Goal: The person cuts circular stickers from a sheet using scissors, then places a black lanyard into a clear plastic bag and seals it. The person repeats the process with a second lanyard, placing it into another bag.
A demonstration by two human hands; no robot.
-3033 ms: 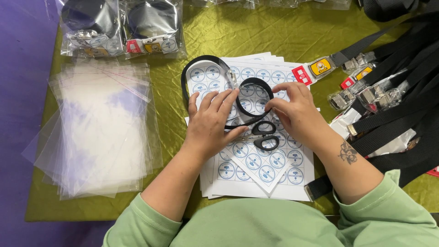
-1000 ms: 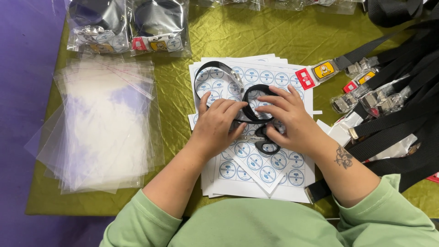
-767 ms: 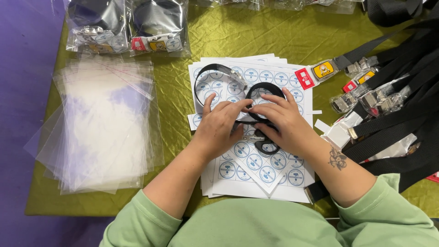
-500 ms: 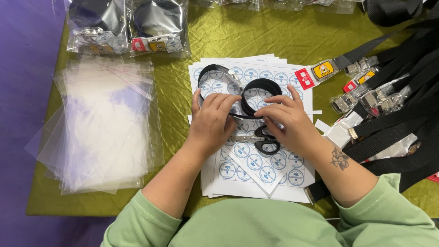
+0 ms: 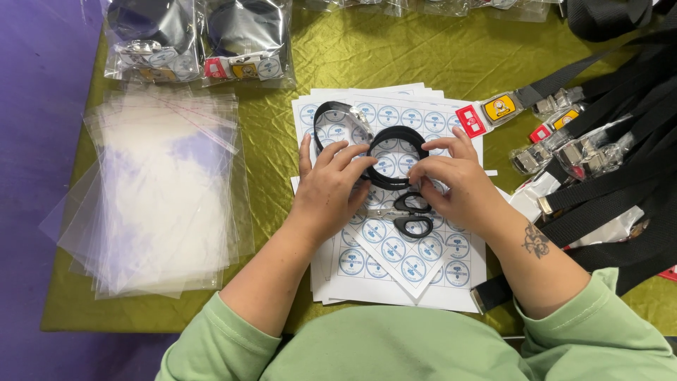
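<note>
Right now both of my hands are on the coiled black strap [image 5: 397,156], which lies on the stack of sticker sheets [image 5: 395,268] in the middle of the green tablecloth [image 5: 395,53]. My left hand [image 5: 328,190] pinches the coil's near-left edge with curled fingers, and my right hand [image 5: 458,187] grips its right side. Black-handled scissors [image 5: 412,215] lie on the sheets just below the coil, between my hands. Left of the sheets sits a pile of clear plastic bags [image 5: 159,190]; right of them lie more black straps with buckles [image 5: 606,155]. Bagged straps [image 5: 201,39] rest beyond the sheets, up and to the left.
</note>
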